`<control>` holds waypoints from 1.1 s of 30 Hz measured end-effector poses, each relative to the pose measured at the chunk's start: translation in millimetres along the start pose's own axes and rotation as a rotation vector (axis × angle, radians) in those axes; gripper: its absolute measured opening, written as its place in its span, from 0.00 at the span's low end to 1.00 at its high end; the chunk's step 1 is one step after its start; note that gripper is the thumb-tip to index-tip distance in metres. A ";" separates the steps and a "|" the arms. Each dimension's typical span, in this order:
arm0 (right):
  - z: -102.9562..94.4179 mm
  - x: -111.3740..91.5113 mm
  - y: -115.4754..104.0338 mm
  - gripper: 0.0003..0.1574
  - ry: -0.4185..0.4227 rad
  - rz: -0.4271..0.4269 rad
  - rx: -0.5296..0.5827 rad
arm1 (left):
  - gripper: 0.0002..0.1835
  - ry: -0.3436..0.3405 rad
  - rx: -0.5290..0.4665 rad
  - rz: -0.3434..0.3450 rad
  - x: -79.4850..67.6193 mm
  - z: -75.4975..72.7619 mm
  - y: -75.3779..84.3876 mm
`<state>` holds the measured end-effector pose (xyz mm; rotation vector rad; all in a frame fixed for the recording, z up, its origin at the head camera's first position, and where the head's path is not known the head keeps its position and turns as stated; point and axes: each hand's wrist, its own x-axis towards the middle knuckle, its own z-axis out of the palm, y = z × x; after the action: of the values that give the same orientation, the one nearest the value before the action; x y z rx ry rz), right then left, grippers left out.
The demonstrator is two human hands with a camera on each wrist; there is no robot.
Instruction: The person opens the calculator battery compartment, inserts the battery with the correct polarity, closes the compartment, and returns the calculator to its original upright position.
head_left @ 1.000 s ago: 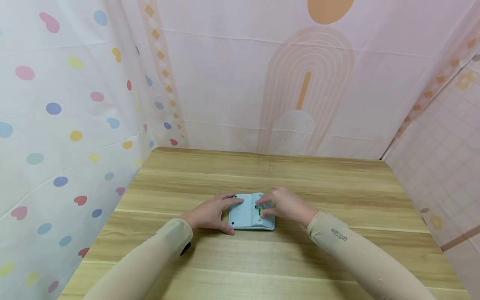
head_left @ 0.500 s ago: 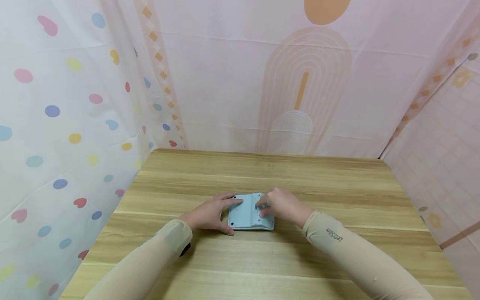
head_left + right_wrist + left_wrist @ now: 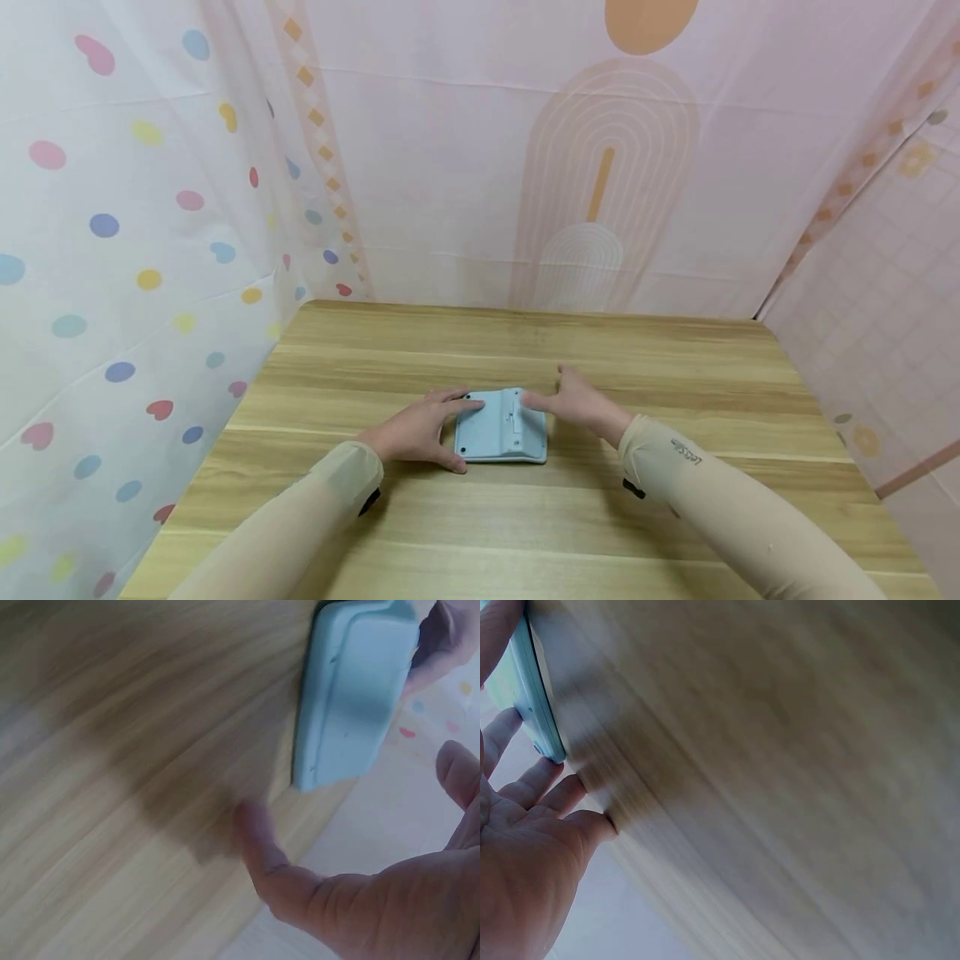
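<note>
A light-blue calculator [image 3: 483, 433] lies face down on the table, its raised end toward the right. Its battery cover [image 3: 517, 417] sits flush in that raised part. My left hand [image 3: 412, 432] holds the calculator's left end, thumb at the near corner, index finger on the back, other fingers by the far edge. In the left wrist view those fingers meet the side of the calculator [image 3: 536, 697]. My right hand [image 3: 585, 406] hovers by the far right corner with fingers spread, holding nothing. The right wrist view shows a gap between that hand and the calculator [image 3: 360, 697].
The wooden table [image 3: 465, 533] extends around both arms. A pale pink patterned curtain [image 3: 435, 167] hangs behind it, a dotted curtain [image 3: 150, 333] on the left, and a checked one [image 3: 885, 350] on the right.
A green battery showed in the open compartment one second ago; now the cover hides it. My right hand has lifted off the cover, its fingers spreading. The left hand has stayed put.
</note>
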<state>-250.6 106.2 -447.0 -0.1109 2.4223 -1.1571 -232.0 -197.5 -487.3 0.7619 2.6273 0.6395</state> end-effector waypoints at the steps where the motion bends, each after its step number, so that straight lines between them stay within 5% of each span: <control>1: 1.1 0.5 -1.7 0.74 -0.010 0.027 0.015 | 0.55 0.002 -0.001 0.001 0.3 0.7 -0.8; 9: 15.8 9.3 -12.0 0.82 -0.011 0.136 -0.040 | 0.55 0.002 0.016 0.004 1.9 2.3 -2.2; 33: 31.4 19.0 -11.3 0.78 0.050 0.157 0.021 | 0.54 0.007 -0.006 -0.005 2.4 1.6 0.3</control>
<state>-255.4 71.4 -462.5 0.1139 2.4122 -1.1267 -233.1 -195.4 -489.0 0.7521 2.6320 0.6494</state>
